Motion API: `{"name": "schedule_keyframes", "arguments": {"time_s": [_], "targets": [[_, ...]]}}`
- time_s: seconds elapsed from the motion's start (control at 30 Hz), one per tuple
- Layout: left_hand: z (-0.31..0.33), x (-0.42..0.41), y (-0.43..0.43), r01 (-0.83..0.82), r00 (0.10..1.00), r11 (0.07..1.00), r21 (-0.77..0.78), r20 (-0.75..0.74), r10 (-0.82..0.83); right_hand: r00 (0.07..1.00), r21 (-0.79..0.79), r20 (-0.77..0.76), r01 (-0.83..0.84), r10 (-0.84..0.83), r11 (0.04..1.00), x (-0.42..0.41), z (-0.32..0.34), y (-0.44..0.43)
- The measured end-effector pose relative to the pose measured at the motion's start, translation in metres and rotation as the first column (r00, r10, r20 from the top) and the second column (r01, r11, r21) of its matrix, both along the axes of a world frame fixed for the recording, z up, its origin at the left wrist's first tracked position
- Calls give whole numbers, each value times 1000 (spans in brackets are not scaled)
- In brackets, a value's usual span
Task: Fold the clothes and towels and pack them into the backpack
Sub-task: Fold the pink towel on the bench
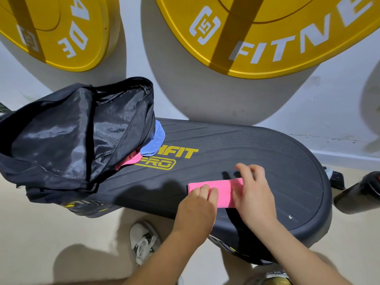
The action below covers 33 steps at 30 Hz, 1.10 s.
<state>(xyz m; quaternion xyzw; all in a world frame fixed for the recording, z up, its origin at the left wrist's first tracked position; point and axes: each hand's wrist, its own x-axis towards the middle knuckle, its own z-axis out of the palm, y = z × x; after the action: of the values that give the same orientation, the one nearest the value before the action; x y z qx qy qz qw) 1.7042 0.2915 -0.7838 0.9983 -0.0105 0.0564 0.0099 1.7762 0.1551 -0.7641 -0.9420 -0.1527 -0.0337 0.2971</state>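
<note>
Pink towel (221,189) lies folded on the step platform (267,145), right of the backpack (72,136). Our left hand (197,204) pinches its nearer end, while our right hand (255,192) rests loose-fingered on the far end. Lifted one-sidedly, its folds may spill open.

White sneaker (144,237), white laces (141,248), dark trim

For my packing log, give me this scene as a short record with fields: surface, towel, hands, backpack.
surface: black step platform
in work: folded pink towel, lying on the platform
left hand: grips the towel's left end
right hand: fingers spread over its right end, blurred
backpack: open, on platform's left end
at its edge: blue cloth, pink cloth
</note>
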Motion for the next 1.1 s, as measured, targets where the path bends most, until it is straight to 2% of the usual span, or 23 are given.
{"name": "schedule_keyframes", "arguments": {"time_s": [0.03,0.07,0.1,0.17,0.27,0.57,0.67,0.77,0.83,0.87,0.9,0.93,0.97,1.0,1.03,1.1], "targets": [[0,2,0,-6,1000,1000,5,11,6,981,-44,161,-100,106,994,-5,3,-1],[1,4,0,-8,1000,1000,12,30,7,943,-112,256,-189,212,976,-9,4,-2],[2,6,0,-7,999,1000,21,45,6,910,-193,280,-258,305,947,-12,1,-4],[4,8,-1,3,998,1000,30,61,-4,899,-304,204,-319,389,898,-13,-12,-11],[3,10,-1,15,998,999,52,54,-18,916,-312,92,-345,390,885,-12,-30,-20],[1,21,-4,-6,995,984,177,103,-12,945,-132,-30,-327,326,936,-5,-31,-15],[3,28,-6,-2,999,980,201,37,-5,946,-26,-71,-317,315,948,5,-25,-13],[31,39,-1,-143,988,989,46,-45,145,928,228,-307,-144,211,963,14,-9,-10],[36,46,13,-262,951,960,-94,-191,241,808,467,-550,90,210,880,16,4,-10],[40,46,21,-298,937,923,-244,-261,234,743,544,-622,185,246,818,14,11,-10],[46,45,29,-342,931,821,-458,-284,230,703,581,-656,240,274,778,12,17,-12],[55,42,34,-376,926,641,-669,-289,243,680,605,-670,266,299,751,9,24,-13],[64,36,33,-390,919,417,-821,-314,240,651,609,-685,267,326,747,4,34,-13],[74,28,29,-374,917,211,-903,-326,231,607,616,-702,252,374,747,-1,43,-13],[81,21,23,-335,924,56,-941,-316,217,559,633,-705,217,437,743,-5,54,-12],[92,4,8,-271,932,-111,-956,-290,218,540,678,-661,133,521,723,-17,75,-6]]}}
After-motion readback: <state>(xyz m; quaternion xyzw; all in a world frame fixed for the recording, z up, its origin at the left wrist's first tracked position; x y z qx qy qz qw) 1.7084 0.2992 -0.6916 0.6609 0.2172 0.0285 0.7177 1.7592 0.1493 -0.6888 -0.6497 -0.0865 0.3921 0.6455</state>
